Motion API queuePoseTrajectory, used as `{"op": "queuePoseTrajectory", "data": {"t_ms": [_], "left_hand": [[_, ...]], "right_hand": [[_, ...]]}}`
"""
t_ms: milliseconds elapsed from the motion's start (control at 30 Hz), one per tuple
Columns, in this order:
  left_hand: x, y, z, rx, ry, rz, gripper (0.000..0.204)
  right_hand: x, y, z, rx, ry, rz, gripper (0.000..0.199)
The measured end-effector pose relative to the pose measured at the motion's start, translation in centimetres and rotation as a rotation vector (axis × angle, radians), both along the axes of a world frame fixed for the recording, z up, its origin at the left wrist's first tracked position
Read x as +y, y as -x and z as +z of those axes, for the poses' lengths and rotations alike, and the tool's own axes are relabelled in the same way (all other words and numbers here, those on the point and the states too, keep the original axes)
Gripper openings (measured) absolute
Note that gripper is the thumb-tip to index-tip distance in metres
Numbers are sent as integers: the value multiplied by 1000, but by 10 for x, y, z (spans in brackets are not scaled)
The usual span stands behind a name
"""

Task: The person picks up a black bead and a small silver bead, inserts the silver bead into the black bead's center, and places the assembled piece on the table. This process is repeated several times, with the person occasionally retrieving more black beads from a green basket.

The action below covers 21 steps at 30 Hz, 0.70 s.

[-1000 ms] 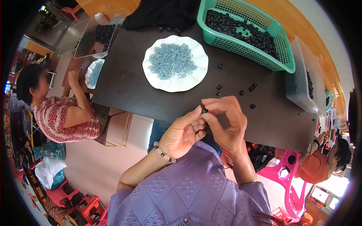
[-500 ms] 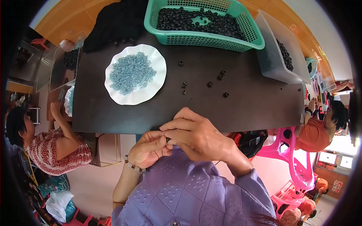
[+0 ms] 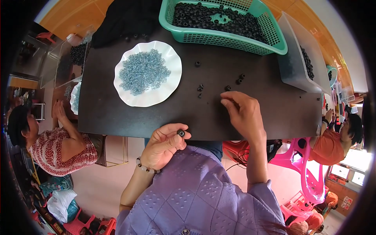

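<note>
Between thumb and fingers, my left hand (image 3: pixel 164 145) pinches a small round black piece (image 3: pixel 181 133) with a lighter hole facing up, just off the table's front edge. My right hand (image 3: pixel 246 113) is over the dark table (image 3: pixel 156 119), its thumb and index tip slightly apart with nothing visible between them. Just beyond those fingertips lies a loose black piece (image 3: pixel 228 88). A pair of similar black pieces (image 3: pixel 239 81) rests further back. To the left, a white wavy-rimmed plate (image 3: pixel 175 78) carries a heap of small clear bluish pieces (image 3: pixel 143 72).
A green perforated basket (image 3: pixel 231 44) of black pieces stands at the back. Right of it is a translucent bin (image 3: pixel 293 66) with more. Black cloth (image 3: pixel 121 19) lies back left. People sit at left (image 3: pixel 62 150) and right (image 3: pixel 329 145); a pink chair (image 3: pixel 309 168) stands at right.
My hands were together at the table's edge; the right one has moved away, right and forward. The left keeps the black piece, now plainly visible. The whole view has shifted slightly.
</note>
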State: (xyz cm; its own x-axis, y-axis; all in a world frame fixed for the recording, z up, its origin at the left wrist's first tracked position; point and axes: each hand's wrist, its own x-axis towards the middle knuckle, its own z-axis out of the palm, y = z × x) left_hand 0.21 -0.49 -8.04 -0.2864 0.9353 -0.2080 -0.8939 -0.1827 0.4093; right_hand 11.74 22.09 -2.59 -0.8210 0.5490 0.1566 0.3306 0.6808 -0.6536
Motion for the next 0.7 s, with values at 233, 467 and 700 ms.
{"op": "queuePoseTrajectory", "data": {"t_ms": [233,467,700], "left_hand": [[4,-1,-3,41,43,90,28],[4,-3,-5,116,95,139,27],[6,-6,-5,227,161,162,26]], "right_hand": [[-5,10,-14,5,27,24,12],[-13,26,-15,-12,-40,80,12],[-20,44,-28,-14,-173,71,16]]}}
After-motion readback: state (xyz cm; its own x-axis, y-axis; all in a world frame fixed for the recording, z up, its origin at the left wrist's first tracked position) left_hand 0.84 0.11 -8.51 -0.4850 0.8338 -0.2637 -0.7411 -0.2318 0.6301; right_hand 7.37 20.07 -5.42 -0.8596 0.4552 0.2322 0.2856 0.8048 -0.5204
